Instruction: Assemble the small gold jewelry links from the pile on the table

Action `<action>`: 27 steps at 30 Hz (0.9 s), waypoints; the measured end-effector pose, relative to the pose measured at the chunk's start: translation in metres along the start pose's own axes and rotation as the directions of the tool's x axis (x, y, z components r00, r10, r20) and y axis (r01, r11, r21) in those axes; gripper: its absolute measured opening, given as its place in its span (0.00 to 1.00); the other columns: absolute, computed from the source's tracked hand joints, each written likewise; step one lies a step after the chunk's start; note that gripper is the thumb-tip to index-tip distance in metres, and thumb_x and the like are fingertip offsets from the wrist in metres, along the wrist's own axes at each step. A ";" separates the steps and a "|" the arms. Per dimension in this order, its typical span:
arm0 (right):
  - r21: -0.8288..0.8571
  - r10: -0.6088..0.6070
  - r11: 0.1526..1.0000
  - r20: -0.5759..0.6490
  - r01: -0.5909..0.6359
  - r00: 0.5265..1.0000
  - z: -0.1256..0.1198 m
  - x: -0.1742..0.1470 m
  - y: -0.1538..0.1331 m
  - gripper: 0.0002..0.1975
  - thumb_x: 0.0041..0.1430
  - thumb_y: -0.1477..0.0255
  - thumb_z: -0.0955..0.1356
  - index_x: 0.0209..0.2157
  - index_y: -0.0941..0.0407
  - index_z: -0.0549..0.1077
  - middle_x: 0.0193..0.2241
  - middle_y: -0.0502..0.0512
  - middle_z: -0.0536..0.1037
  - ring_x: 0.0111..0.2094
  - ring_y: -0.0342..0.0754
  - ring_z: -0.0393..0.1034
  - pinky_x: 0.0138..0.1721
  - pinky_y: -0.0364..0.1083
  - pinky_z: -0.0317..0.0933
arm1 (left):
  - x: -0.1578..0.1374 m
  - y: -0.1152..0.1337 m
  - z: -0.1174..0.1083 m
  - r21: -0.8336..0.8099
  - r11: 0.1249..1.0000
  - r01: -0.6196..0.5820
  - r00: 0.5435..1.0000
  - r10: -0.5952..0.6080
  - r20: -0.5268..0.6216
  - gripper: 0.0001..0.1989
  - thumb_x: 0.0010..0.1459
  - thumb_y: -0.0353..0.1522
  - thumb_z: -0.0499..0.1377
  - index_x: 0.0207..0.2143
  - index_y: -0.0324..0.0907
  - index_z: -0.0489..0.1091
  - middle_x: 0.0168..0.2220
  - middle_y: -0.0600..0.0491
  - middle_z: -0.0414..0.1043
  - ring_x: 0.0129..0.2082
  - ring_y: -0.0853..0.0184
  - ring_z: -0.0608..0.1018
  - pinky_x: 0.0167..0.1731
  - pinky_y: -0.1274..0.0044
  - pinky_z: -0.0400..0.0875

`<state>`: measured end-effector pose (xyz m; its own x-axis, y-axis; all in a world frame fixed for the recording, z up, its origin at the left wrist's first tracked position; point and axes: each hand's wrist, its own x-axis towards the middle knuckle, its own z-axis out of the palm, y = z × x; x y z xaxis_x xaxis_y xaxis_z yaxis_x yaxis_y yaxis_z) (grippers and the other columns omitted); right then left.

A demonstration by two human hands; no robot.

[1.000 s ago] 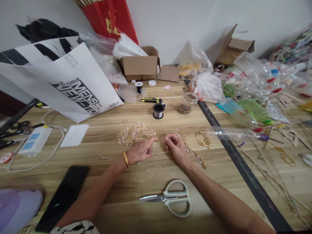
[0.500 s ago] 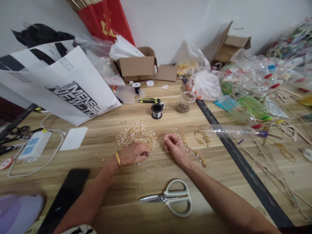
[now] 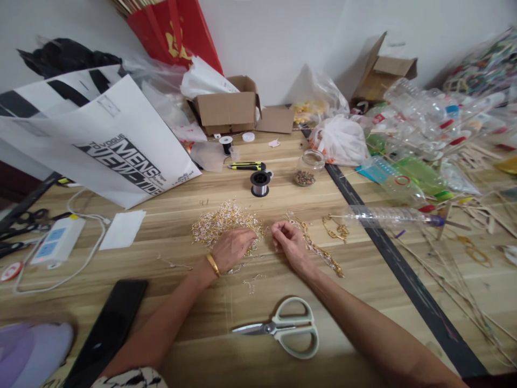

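Observation:
A pile of small gold and clear beads (image 3: 220,221) lies on the wooden table in front of me. My left hand (image 3: 235,248), with a gold bracelet at the wrist, is over the pile's near right edge, its fingers curled together and their tips hidden. Just right of the pile, my right hand (image 3: 287,242) has thumb and fingers pinched; what they hold is too small to make out. A beaded strand (image 3: 323,253) of gold and clear pieces runs beside my right hand. Loose clear bead strings (image 3: 254,283) lie below my left hand.
Scissors (image 3: 283,327) lie near the front. A wire spool (image 3: 260,184), a yellow-black utility knife (image 3: 246,166) and a bead jar (image 3: 309,168) stand behind the pile. A black phone (image 3: 109,328) lies left, below a white paper bag (image 3: 109,140). Plastic bottles (image 3: 420,124) crowd the right.
My left hand has moved right and slightly away from me, closer to my right hand, and its fingers now point further right. My right hand has stayed almost still.

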<state>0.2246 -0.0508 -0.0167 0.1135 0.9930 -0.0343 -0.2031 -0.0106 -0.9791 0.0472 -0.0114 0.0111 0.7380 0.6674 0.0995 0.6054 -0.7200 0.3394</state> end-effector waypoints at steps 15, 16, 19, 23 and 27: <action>-0.004 -0.017 1.000 0.007 0.017 1.000 -0.001 0.000 0.003 0.12 0.53 0.63 0.69 0.27 0.58 0.68 0.15 0.44 0.64 0.16 0.38 0.56 0.16 0.38 0.55 | 0.001 0.000 0.010 0.085 0.995 0.051 0.997 -0.056 0.053 0.09 0.63 0.30 0.47 0.34 0.39 0.65 0.31 0.51 0.70 0.33 0.67 0.72 0.34 0.77 0.62; -0.003 -0.017 1.000 0.007 0.017 1.000 -0.001 0.000 0.003 0.12 0.53 0.63 0.69 0.27 0.58 0.68 0.15 0.44 0.64 0.16 0.38 0.56 0.16 0.37 0.55 | 0.002 0.000 0.010 0.092 0.995 0.043 0.997 -0.048 0.054 0.09 0.63 0.30 0.47 0.34 0.39 0.65 0.31 0.51 0.71 0.33 0.67 0.72 0.34 0.77 0.62; 0.000 -0.014 1.000 0.008 0.014 1.000 -0.001 0.000 0.003 0.12 0.53 0.62 0.69 0.27 0.57 0.68 0.15 0.44 0.63 0.16 0.38 0.56 0.16 0.38 0.54 | 0.002 0.001 0.010 0.122 0.992 0.026 0.998 -0.033 0.052 0.08 0.63 0.29 0.48 0.34 0.39 0.65 0.31 0.51 0.71 0.33 0.66 0.72 0.33 0.77 0.62; -0.005 0.003 1.000 0.006 -0.003 1.000 0.000 0.000 0.003 0.13 0.52 0.61 0.69 0.28 0.57 0.67 0.15 0.44 0.63 0.16 0.38 0.56 0.16 0.38 0.54 | 0.002 0.000 0.012 0.142 0.989 0.030 0.998 -0.038 0.051 0.09 0.63 0.29 0.47 0.34 0.39 0.65 0.30 0.50 0.70 0.33 0.65 0.72 0.33 0.76 0.63; -0.004 -0.004 1.000 0.007 0.004 1.000 0.000 0.000 0.002 0.13 0.53 0.62 0.68 0.27 0.58 0.67 0.15 0.44 0.63 0.16 0.37 0.56 0.16 0.37 0.54 | 0.002 -0.001 0.012 0.135 0.990 0.031 0.997 -0.039 0.060 0.09 0.63 0.29 0.46 0.34 0.39 0.65 0.30 0.50 0.70 0.33 0.65 0.71 0.33 0.75 0.63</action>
<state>0.2241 -0.0507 -0.0191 0.1074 0.9938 -0.0286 -0.1982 -0.0067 -0.9801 0.0516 -0.0113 -0.0005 0.7304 0.6824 0.0296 0.6625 -0.7183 0.2125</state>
